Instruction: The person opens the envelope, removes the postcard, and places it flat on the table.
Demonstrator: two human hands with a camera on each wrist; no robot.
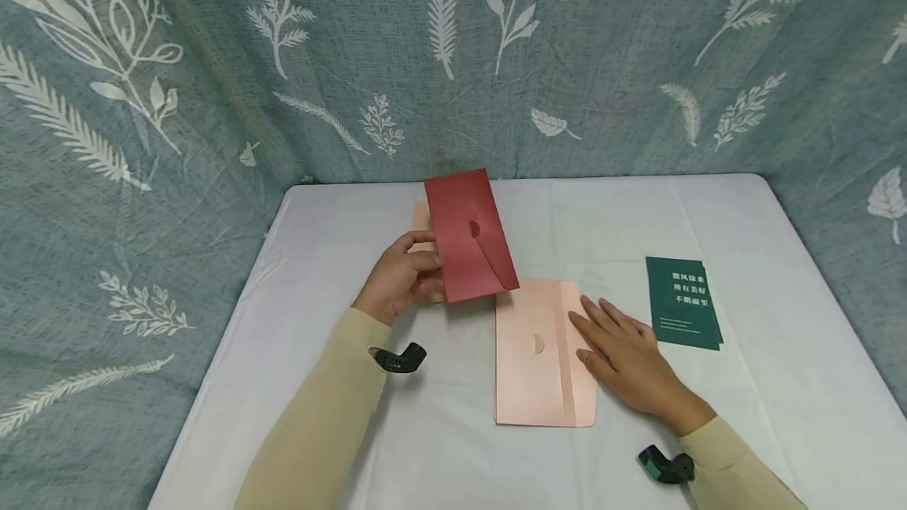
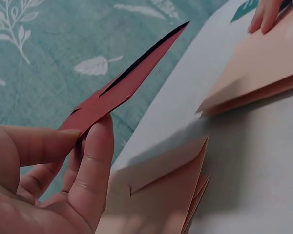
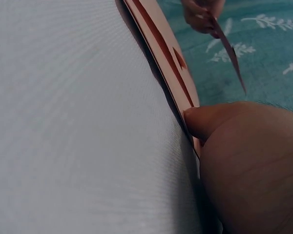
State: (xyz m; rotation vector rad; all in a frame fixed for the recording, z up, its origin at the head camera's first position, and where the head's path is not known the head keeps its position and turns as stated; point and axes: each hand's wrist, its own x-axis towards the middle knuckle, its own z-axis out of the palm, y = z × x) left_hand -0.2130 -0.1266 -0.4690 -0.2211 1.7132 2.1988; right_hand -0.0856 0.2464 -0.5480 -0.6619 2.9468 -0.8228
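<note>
A red envelope [image 1: 468, 234] is held up by my left hand [image 1: 400, 278], which pinches its near left edge between thumb and fingers, as the left wrist view [image 2: 100, 114] also shows. Beneath it lie pale pink envelopes [image 2: 151, 190], mostly hidden from the head view. In front of me, more pink envelopes [image 1: 531, 368] lie stacked on the table, the top one's flap side at the right. My right hand [image 1: 627, 356] rests on that flap with fingers extended. In the right wrist view, the thumb [image 3: 200, 122] touches the stack's edge.
Dark green cards [image 1: 680, 305] with white writing lie overlapping, right of the pink stack. The white-covered table [image 1: 298, 431] meets a leaf-patterned green curtain [image 1: 397, 61] at the back and sides. Each wrist wears a small black device [image 1: 400, 358].
</note>
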